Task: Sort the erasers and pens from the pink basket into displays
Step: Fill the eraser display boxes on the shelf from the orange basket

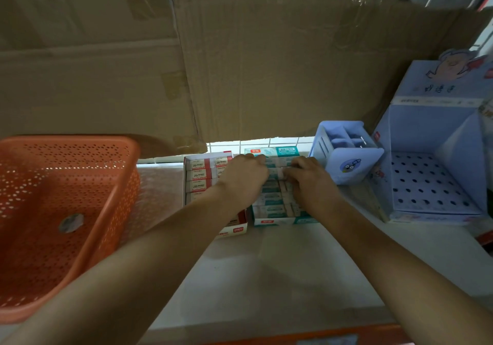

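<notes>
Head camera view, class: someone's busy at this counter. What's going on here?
A person rests the left hand and right hand on the rows of erasers in the teal display box, apparently settling them in place. Whether either hand grips one is unclear. A red-and-white eraser box sits just left of it. The pink basket shows no pens or erasers, and the blue pen display has unfilled holes.

Brown cardboard sheets [266, 64] against white tiles [266, 141] above a pale countertop [266, 278]
</notes>
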